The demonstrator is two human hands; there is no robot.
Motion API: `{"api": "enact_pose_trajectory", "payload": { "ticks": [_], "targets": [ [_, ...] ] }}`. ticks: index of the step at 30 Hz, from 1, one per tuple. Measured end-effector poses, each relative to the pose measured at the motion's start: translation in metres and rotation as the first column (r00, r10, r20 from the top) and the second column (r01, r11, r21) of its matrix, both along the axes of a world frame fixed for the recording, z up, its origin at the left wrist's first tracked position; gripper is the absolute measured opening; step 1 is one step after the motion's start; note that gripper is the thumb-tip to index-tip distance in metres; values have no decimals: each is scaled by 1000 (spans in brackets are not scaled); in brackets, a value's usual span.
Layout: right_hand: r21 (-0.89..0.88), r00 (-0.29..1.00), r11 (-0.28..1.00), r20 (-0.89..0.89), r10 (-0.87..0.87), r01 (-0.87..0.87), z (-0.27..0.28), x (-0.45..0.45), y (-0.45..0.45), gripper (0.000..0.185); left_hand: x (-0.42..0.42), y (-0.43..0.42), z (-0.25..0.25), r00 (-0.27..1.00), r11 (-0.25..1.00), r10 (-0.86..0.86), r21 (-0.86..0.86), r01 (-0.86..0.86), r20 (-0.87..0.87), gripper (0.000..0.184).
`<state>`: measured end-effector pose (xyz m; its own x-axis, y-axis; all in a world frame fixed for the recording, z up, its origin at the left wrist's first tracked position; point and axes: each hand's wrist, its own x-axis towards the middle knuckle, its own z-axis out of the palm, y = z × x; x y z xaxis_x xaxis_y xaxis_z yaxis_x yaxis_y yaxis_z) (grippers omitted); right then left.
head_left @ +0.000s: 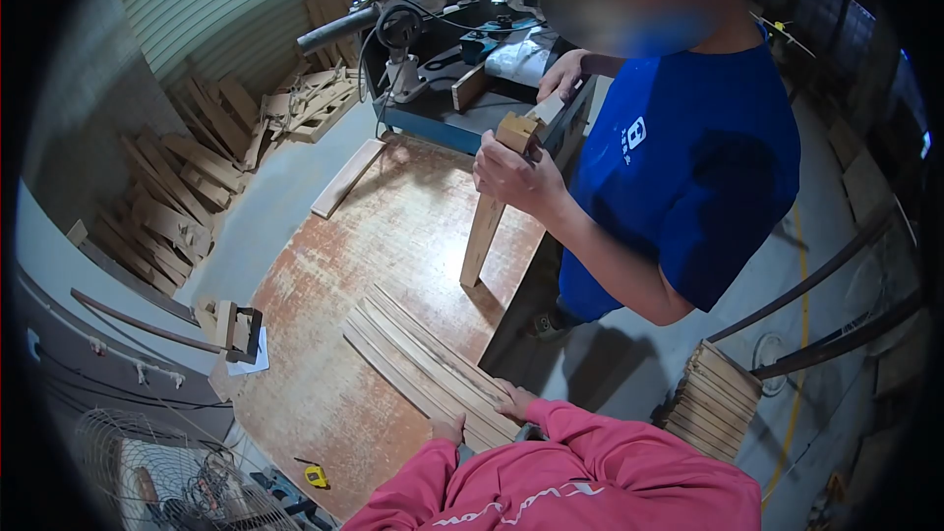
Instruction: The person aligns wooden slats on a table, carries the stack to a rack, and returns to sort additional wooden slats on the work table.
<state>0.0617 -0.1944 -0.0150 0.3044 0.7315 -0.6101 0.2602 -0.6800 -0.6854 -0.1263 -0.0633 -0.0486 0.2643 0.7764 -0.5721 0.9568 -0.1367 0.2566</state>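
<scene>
Several long, slightly curved wooden strips [418, 359] lie side by side on the worn worktable [295, 334], their near ends at my body. My left hand [449, 429] grips the left edge of the strips near that end. On the opposite edge, my right hand [513, 400] is closed round the outer strip, so the bundle sits between both hands. The undersides of my fingers are partly hidden. Across the table, a co-worker in a blue shirt [688, 167] holds a wooden piece [487, 231] upright, its lower end at the tabletop.
A yellow tape measure [316, 476] lies near the left front. One flat board [349, 177] rests at the table's far edge, before a machine bench [423, 128]. Offcuts [187, 187] are piled along the wall. Stacked wooden strips [716, 398] stand at right.
</scene>
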Motion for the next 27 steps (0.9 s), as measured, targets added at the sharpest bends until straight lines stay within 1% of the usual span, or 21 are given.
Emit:
{"api": "enact_pose_trajectory", "payload": {
  "ticks": [3,8,9,10,12,13,18,23,27],
  "targets": [
    [11,1000,1000,-5,6,-6,-5,1,0,73,0,0,-2,1000,1000,7,26,-6,-21,93],
    [25,1000,1000,12,3,-3,-3,-1,-1,73,-12,6,-53,1000,994,-19,103,17,12,95],
    [25,1000,1000,11,3,-3,-2,-1,-1,73,-11,5,-48,1000,994,-19,103,17,11,95],
    [28,1000,1000,8,1,-2,-2,-1,-1,73,-10,4,-41,1000,998,-4,67,3,11,95],
    [33,1000,999,3,-1,1,-4,0,-2,73,-2,1,-6,1000,1000,26,-6,-26,10,94],
    [36,1000,999,1,-2,2,-5,0,-1,73,0,0,3,999,998,42,-42,-41,9,94],
    [39,999,999,-40,-11,13,-12,1,-1,73,3,-2,10,999,999,4,43,-2,-39,95],
    [57,999,998,-48,-13,16,-16,1,-1,73,7,-2,18,994,998,-57,33,60,-96,93],
    [33,1000,999,-28,-7,8,-16,1,-1,73,1,0,-3,998,998,-38,42,40,-48,92]
  ]
}}
